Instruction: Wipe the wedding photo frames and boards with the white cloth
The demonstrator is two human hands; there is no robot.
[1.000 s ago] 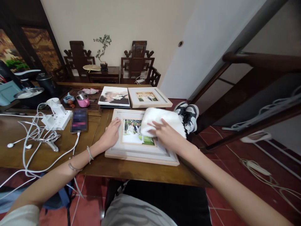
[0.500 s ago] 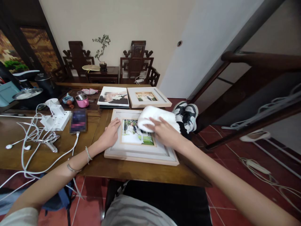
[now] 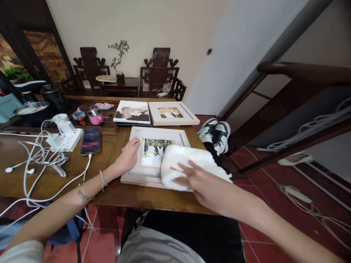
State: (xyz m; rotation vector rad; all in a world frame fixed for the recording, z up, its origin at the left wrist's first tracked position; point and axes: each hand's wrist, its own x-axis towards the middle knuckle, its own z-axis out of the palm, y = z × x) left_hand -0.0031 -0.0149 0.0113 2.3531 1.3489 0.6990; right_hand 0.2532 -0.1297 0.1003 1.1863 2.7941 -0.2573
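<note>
A light wooden picture frame point(image 3: 178, 134) lies flat on the wooden table, with an outdoor photo point(image 3: 153, 155) of a couple inside its wide pale border. My left hand point(image 3: 128, 155) grips the frame's left side, fingers over the rim and thumb at the outer edge. Under my right hand point(image 3: 196, 179) is a folded fluffy white cloth point(image 3: 189, 157), pressed onto the frame's lower right part. My right fingers are bent over the cloth, which hides that corner and part of the photo, and trails past the table's right edge.
Behind lie another picture frame point(image 3: 189, 116) and a photo album point(image 3: 132, 112). On the left are a phone point(image 3: 90, 140), a power strip point(image 3: 71, 140), tangled white cables, a phone stand point(image 3: 58, 162) and a pink cup point(image 3: 95, 117). Someone's sneakers point(image 3: 219, 133) show beyond the table's right edge.
My right hand and the white cloth have slid toward me, from the photo's upper right to the frame's lower right. More of the photo's top shows. My left hand has stayed put.
</note>
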